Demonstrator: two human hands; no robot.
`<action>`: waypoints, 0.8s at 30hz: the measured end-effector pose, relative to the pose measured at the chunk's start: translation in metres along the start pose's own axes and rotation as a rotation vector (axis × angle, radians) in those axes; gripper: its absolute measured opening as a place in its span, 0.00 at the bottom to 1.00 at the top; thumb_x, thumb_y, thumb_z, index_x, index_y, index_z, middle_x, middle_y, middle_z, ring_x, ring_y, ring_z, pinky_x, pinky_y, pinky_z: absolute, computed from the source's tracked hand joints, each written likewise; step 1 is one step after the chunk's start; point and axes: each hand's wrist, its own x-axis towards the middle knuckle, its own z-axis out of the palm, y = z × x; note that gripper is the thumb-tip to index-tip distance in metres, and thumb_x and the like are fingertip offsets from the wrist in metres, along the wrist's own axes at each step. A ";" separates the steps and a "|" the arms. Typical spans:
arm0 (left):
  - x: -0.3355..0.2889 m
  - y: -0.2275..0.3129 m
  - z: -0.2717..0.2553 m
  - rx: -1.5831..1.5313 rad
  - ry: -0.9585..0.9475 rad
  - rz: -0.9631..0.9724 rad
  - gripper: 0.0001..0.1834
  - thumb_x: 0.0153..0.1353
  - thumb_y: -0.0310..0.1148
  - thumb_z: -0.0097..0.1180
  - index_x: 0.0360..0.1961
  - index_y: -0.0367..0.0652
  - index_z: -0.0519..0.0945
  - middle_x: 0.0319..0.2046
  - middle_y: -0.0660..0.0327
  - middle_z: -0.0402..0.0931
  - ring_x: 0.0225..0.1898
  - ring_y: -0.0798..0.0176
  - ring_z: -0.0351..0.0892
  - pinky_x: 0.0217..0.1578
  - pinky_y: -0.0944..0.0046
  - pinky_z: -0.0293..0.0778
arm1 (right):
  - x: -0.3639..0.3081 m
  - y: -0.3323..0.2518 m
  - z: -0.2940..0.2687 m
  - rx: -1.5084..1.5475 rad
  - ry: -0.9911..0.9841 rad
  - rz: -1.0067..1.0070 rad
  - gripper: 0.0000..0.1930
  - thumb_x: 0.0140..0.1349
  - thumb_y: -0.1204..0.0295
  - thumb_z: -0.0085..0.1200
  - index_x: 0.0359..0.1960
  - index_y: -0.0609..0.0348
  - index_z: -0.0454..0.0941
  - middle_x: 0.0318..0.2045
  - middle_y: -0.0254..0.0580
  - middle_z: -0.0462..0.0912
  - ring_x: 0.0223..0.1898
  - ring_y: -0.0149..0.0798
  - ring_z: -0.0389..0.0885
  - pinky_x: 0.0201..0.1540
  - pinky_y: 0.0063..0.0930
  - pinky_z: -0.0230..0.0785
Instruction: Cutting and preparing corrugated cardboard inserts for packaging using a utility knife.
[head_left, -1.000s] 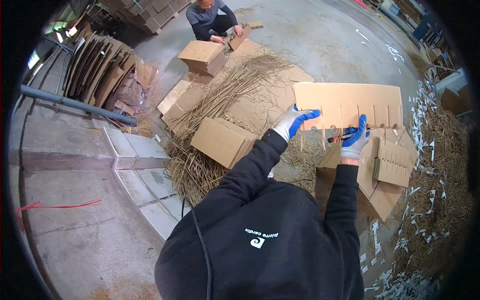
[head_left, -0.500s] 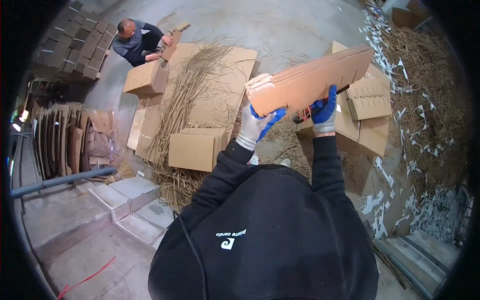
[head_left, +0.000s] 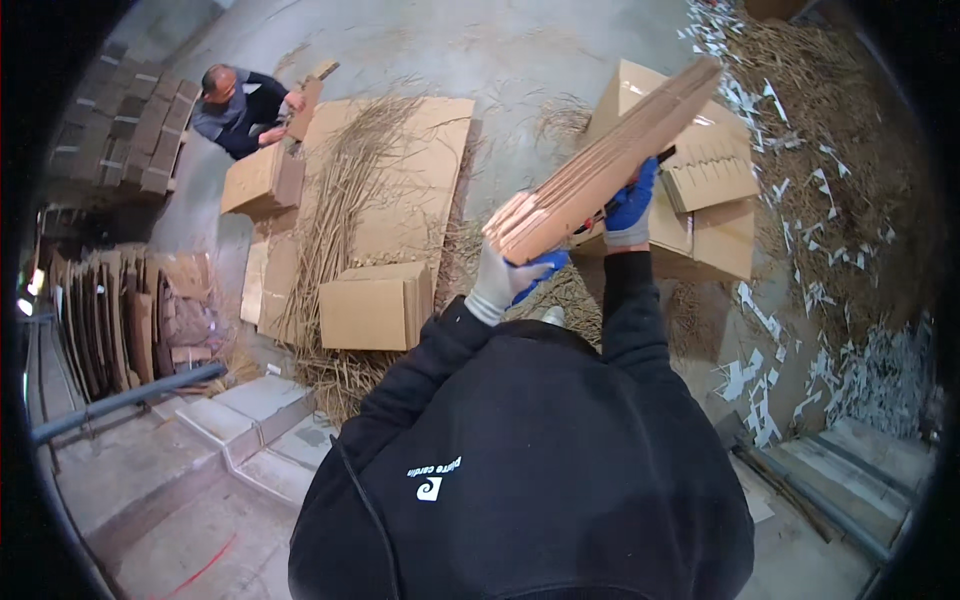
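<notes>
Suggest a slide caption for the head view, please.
White-and-blue-gloved left hand grips layered flat brown cardboard sheets, with the similarly gloved right hand at their near edge.

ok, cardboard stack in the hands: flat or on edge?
On edge: the cardboard stack shows layered edges to the downward-looking camera, broad face foreshortened. Left hand grips its near end.

Your cardboard sheets (head_left: 605, 165) look matt, with ridged edges. Your gloves (head_left: 491, 285) are pale cloth with a blue coating. Your sweatshirt (head_left: 530, 440) is matt cloth; the floor (head_left: 520, 45) looks smooth and faintly glossy.
</notes>
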 end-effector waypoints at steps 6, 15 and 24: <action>-0.010 0.019 0.020 -0.037 0.084 0.050 0.32 0.43 0.40 0.73 0.50 0.35 0.82 0.51 0.46 0.80 0.59 0.37 0.74 0.63 0.46 0.66 | 0.002 -0.008 0.010 -0.030 -0.008 0.015 0.27 0.74 0.47 0.43 0.63 0.51 0.69 0.46 0.32 0.81 0.41 0.29 0.79 0.41 0.24 0.73; -0.026 0.004 0.023 -0.104 0.142 0.003 0.24 0.53 0.35 0.68 0.50 0.33 0.81 0.48 0.50 0.82 0.49 0.48 0.82 0.54 0.55 0.75 | -0.011 -0.001 0.004 -0.310 0.375 -0.048 0.20 0.74 0.48 0.43 0.53 0.48 0.74 0.34 0.28 0.79 0.30 0.23 0.77 0.28 0.16 0.67; -0.030 -0.019 0.050 -0.942 -0.045 -0.717 0.17 0.70 0.38 0.56 0.53 0.39 0.76 0.49 0.57 0.79 0.46 0.56 0.83 0.47 0.51 0.82 | -0.028 -0.037 0.047 -0.706 0.555 0.090 0.16 0.62 0.68 0.61 0.50 0.57 0.76 0.30 0.26 0.80 0.23 0.22 0.75 0.23 0.17 0.66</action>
